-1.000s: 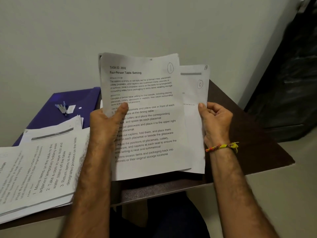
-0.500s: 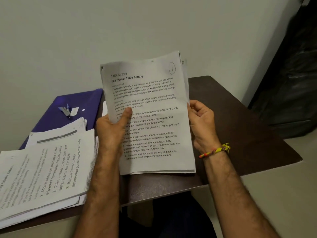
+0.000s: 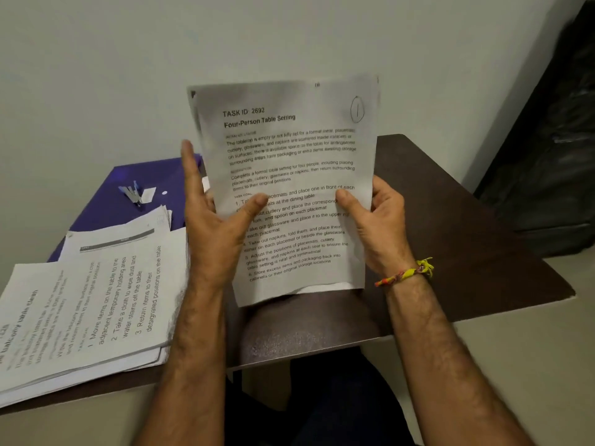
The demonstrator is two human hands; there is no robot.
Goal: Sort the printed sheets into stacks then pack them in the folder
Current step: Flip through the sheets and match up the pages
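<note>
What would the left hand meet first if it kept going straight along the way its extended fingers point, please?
Probably the pale wall: the left hand points up and away past the held sheets, though depth is unclear.

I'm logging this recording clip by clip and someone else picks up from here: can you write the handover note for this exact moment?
Left hand: thumb pinches the held sheets at their left edge, fingers straight behind.
Right hand: grips the right edge, thumb on the front.
The top page reads "Four-Person Table Setting", with a circled 1; the sheets are held upright above the dark table.
Sorted stacks lie at the table's left, partly overlapping the purple folder against the wall.
Done: several stacks laid out.
Left: place the held bundle, then pack everything into the folder.
</note>
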